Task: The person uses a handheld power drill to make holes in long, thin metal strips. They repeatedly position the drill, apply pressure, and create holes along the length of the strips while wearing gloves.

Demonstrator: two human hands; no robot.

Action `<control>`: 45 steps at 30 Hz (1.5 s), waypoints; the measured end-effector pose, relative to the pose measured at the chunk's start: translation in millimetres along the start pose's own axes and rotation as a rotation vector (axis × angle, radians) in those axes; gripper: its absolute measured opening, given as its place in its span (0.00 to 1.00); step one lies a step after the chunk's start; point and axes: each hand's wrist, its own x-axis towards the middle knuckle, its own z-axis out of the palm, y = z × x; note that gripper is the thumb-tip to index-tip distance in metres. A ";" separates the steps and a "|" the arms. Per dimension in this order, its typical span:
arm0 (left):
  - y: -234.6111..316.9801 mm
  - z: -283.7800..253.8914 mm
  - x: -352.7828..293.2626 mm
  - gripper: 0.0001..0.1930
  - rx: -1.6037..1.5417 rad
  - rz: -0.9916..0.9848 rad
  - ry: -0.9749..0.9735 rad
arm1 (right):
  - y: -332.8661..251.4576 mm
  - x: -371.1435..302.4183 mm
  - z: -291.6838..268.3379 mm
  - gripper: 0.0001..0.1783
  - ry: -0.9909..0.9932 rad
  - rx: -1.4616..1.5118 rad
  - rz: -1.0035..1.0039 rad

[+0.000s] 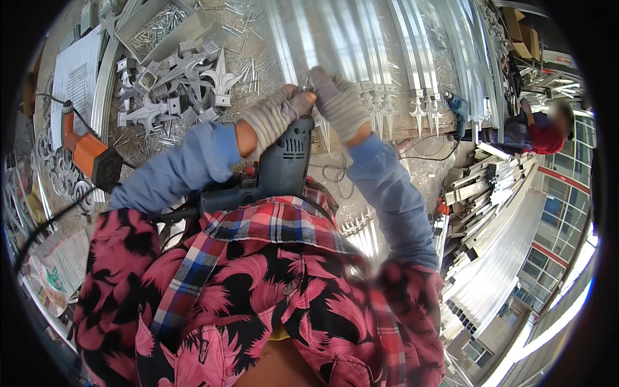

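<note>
A dark blue-grey power drill [284, 158] lies against my lap, its nose pointing away from me. My left hand [271, 119], in a striped knitted work glove, is closed at the drill's front end, thumb and fingertips pinched together there. My right hand [338, 106], gloved alike, is closed just beside it, fingertips at a small shiny bit of metal at the drill's tip. The fingers hide most of that piece. Beyond both hands, silver metal tubes [351, 39] run away from me, several ending in spear-shaped finials [419, 106].
At the far left, an open box [158, 29] holds screws, near a heap of cast metal ornaments [184, 87]. An orange power tool [90, 151] lies left; a blue drill [458, 106] rests right. Stacked profiles [493, 187] and another person [548, 129] are further right.
</note>
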 end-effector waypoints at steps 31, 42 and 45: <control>10.1 20.4 3.9 0.25 -0.642 -0.246 -0.357 | -22.8 -33.3 -25.6 0.32 0.036 -0.654 -0.149; -4.1 9.5 5.3 0.26 -0.689 -0.187 -0.422 | -15.4 -18.4 -3.4 0.26 0.192 -1.091 -0.276; -5.4 0.0 5.4 0.27 -0.701 -0.213 -0.402 | -36.2 -27.3 -8.8 0.28 0.021 -0.898 -0.299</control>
